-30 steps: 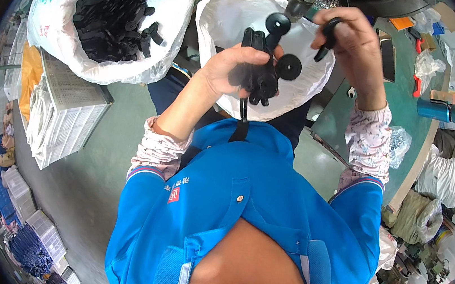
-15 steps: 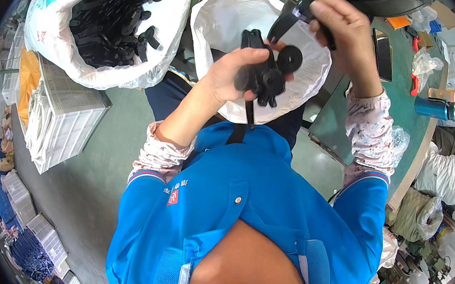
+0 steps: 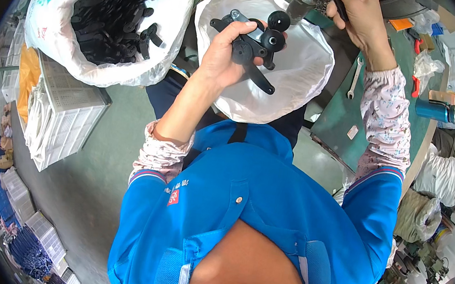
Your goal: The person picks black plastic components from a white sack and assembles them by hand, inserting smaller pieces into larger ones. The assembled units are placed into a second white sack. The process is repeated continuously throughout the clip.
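Observation:
Several black lever-shaped parts (image 3: 258, 77) with round ends are bunched in my left hand (image 3: 224, 56), its fingers closed around them. They are held above a white plastic-lined container (image 3: 296, 88) between my knees. My right hand (image 3: 362, 16) is at the top, closed on a black lever-shaped part (image 3: 340, 2), beside a metal machine part (image 3: 301, 4). The far end of that lever is partly cut off by the picture's edge, so I cannot tell whether it touches the machine.
A large white plastic bag (image 3: 162, 71) at left is filled with similar black parts (image 3: 106, 19). Below it stands a white plastic crate (image 3: 71, 123). On the green bench at right lie a wrench (image 3: 355, 78) and a blue bottle (image 3: 435, 110).
My right hand has moved up and away from my left with the black lever, toward the machine. In my left hand the bunch has turned, and one lever now points down to the right.

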Available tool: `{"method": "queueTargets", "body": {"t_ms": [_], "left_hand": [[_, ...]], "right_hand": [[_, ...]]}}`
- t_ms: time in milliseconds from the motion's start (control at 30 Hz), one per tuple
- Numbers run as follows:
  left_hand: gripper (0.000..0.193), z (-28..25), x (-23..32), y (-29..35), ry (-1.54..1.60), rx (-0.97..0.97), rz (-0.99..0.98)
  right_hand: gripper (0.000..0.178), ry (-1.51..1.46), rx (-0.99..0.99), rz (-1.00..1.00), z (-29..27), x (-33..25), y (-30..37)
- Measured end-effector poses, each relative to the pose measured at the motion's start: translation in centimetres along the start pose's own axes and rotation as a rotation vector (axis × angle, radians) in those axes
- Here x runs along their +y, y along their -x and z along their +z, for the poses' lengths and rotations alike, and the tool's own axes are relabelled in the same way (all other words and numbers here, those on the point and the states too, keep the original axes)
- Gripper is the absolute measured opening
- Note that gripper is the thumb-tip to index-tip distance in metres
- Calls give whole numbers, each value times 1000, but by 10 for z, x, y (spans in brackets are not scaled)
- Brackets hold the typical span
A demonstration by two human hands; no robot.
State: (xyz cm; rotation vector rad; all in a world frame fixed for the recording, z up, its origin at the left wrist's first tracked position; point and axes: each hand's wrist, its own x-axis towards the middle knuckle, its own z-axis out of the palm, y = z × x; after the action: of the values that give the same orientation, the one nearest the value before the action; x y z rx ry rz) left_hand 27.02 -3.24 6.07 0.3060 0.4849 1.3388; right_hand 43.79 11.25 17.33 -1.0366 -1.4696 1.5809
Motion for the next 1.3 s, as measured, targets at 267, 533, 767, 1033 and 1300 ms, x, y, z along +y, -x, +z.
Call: {"method": "queueTargets", "body": {"t_ms": [267,533,767,1033,1300], "left_hand": [[28,3,-9,0,-99,120,-39],[28,-3,-10,-2,-21,168,-18],[32,-4,2,6,-30,23,-181],[32,11,-6,9,-70,-34,-358],[37,4,-11,3,-216,156,-180]], "right_hand": [[46,167,-307,-142,13,104,72],[30,437,-103,-496,-1,86,84],[44,847,-256,-941,-5,73,100],[45,803,-366,-1087,7,61,93],[32,181,7,-422,-6,22,19]]}}
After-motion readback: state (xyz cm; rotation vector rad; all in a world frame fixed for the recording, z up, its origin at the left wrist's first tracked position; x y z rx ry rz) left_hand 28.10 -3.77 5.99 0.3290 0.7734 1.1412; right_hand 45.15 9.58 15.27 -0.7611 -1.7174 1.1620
